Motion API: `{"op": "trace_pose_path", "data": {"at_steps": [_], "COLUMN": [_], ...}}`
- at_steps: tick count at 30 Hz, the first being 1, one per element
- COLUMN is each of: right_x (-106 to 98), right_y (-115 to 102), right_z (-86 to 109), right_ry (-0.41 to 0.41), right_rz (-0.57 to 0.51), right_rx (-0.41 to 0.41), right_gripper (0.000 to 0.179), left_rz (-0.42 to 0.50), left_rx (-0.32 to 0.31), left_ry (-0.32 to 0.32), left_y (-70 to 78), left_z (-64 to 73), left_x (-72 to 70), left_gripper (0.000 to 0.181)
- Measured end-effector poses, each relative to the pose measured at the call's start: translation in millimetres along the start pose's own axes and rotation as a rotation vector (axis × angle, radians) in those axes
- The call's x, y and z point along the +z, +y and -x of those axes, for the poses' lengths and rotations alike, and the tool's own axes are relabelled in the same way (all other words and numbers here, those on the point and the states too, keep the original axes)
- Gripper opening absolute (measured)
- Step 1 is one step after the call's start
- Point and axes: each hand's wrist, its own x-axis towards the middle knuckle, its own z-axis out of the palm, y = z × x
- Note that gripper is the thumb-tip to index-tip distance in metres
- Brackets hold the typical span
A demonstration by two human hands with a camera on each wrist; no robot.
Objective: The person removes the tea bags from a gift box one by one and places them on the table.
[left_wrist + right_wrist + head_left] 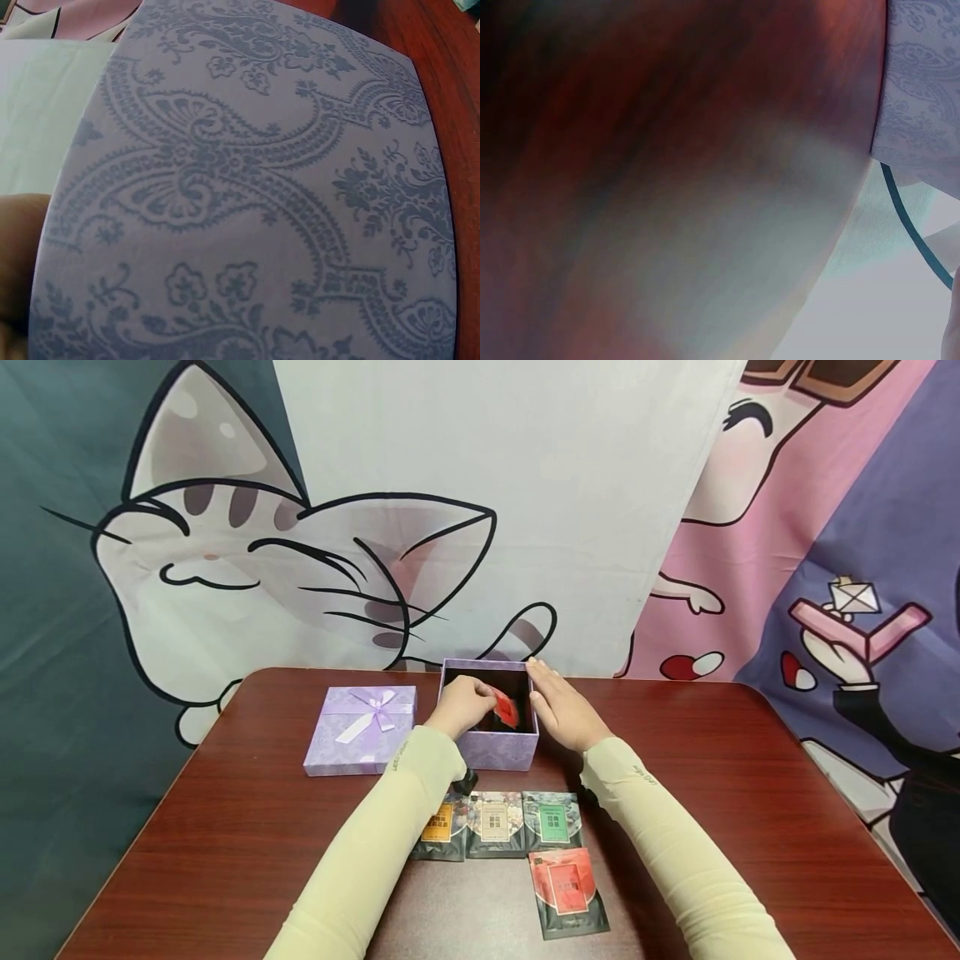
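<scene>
A purple patterned gift box [497, 752] stands uncovered near the table's far edge, its inside dark. Over its opening my left hand [459, 706] pinches a red sachet [506, 708], whose lower part dips inside the walls. My right hand [564, 706] rests along the box's right side, fingers extended and fingertips at the rim. In the left wrist view the box wall [225, 187] fills most of the picture, with a bit of the hand [16, 262] at the left edge. The right wrist view catches a corner of the box [922, 82].
The box's lid [360, 727], with a ribbon bow, lies left of the box. Nearer me is a row of sachets with orange [442, 828], beige [495, 827] and green [553, 823] labels. Another red sachet [568, 893] lies below them. A cartoon cloth hangs behind the table [225, 827].
</scene>
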Motion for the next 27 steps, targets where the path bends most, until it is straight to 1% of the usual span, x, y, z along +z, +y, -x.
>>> {"op": "trace_pose_path", "data": {"at_steps": [6, 9, 12, 19, 23, 27], "right_x": [-1, 0, 0, 1, 0, -2], "right_y": [0, 1, 1, 1, 0, -2], "right_z": [0.7, 0.8, 0.6, 0.4, 0.4, 0.0], "right_ry": [-0.004, -0.002, -0.002, -0.001, -0.002, 0.000], "right_rz": [0.002, 0.005, 0.002, -0.002, -0.005, -0.008], "right_rx": [0.006, 0.007, 0.011, 0.008, 0.008, 0.006], "right_gripper": [0.055, 0.055, 0.055, 0.056, 0.056, 0.056], "left_rz": [0.026, 0.035, 0.075, 0.204, 0.247, 0.283], "left_rx": [0.031, 0.049, 0.054, 0.063, 0.055, 0.066], "left_ry": [0.103, 0.137, 0.170, 0.238, 0.264, 0.297], "left_y": [-0.9, -1.4, -1.2, 0.2, 0.6, -0.5], "left_z": [1.6, 2.7, 4.9, 9.7, 10.8, 11.1], "left_x": [2.0, 2.5, 3.0, 3.6, 3.5, 3.4], "left_gripper": [0.007, 0.004, 0.003, 0.014, 0.017, 0.019]}}
